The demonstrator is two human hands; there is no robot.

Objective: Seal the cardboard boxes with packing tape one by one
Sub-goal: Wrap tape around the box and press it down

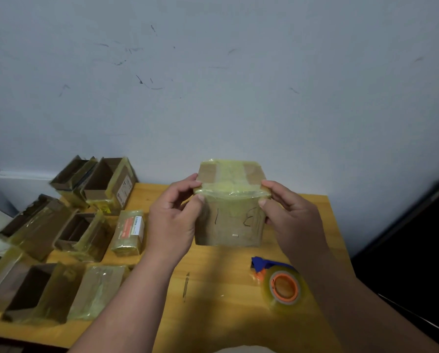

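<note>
Head view, L to R. Far/near left of wooden table (213,296): cluster of cardboard boxes (68,233), several open-topped, some wrapped in yellowish tape. Centre: small taped box (230,215), lifted above table, w/ pen marks on near face. Left hand (174,220) pinches its left top edge, thumb & fingers curled; right hand (291,220) grips right edge likewise. Near right: tape dispenser (281,284), orange core, blue handle, lying on table, apart from both hands.

Boxes (68,225) left on table (213,301) — tape dispenser (282,286) right.
</note>
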